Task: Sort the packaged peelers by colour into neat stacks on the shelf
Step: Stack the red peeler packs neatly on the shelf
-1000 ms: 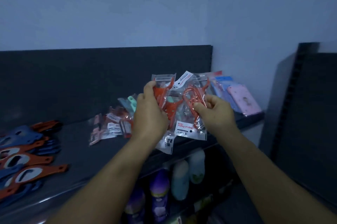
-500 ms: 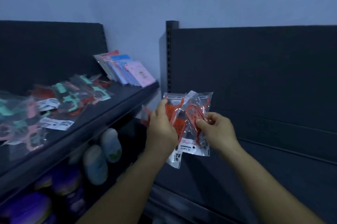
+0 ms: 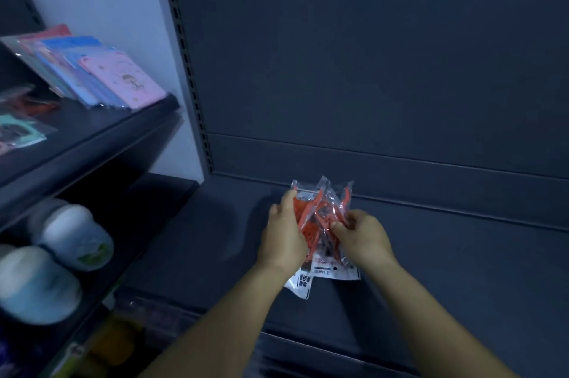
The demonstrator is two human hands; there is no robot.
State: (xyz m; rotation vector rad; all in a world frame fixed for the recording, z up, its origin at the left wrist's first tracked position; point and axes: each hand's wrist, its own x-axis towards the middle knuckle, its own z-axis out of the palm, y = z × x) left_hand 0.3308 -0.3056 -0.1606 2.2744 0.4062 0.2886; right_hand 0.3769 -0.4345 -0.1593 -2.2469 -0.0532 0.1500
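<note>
Both hands hold one bundle of orange packaged peelers [image 3: 320, 223] over the empty dark shelf [image 3: 431, 260] of the right-hand unit. The left hand [image 3: 284, 234] clasps the bundle's left edge, thumb up along the packet tops; the right hand [image 3: 363, 239] pinches the right edge with thumb and fingertips. So each grip is clenched on the same bundle, which lies directly between them, neither hand clearly nearer than the other.

The bundle's long axis runs away from the person: the sealed clear tops point toward the shelf's back panel [image 3: 369, 69], and the white printed label ends [image 3: 334, 271] point back toward the wrists, hanging below the hands. The packets are fanned, not squared; one label end juts out lower left of the left grip. Whether the label ends already touch the shelf surface I cannot tell, though the bundle sits low and close over it.

From the grip, the bare shelf lies straight below and ahead, so setting down looks like a short lowering, with the fan needing to be squared for a neat stack.

Up and far left of the grip, a higher shelf [image 3: 101, 143] carries teal packets [image 3: 21, 131] and a leaning row of pink and blue card packs [image 3: 101, 79], well apart from the hands.
</note>
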